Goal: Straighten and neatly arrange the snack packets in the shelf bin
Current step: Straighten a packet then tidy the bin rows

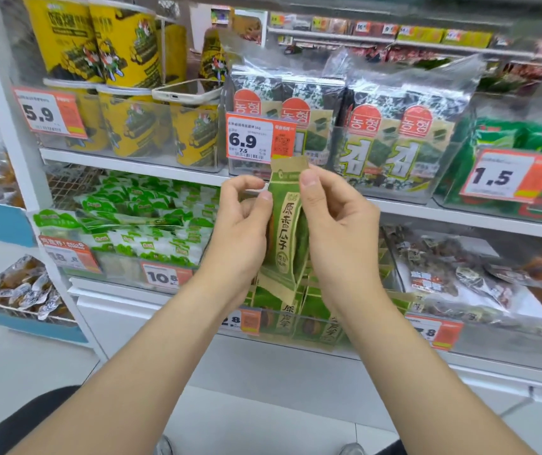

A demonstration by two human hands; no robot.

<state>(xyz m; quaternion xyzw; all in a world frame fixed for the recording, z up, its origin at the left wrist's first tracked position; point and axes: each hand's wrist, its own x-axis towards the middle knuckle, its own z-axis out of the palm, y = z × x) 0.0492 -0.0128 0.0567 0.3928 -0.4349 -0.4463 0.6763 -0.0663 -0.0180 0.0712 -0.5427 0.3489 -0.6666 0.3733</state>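
The left hand (243, 231) and right hand (338, 224) pinch 1 green snack packet (287, 231) upright (above its shelf bin (282, 338)).

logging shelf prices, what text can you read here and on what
"原香瓜子": held packet
"5.9": left tag
"6.9", "7.5": middle tag
"1.5": right tag
"10.8": lower tag
"농형", "김": seaweed packs
Small print on the tags: too blurred to read.

Upright green-tan snack packet (287, 224) above bin (296, 326)
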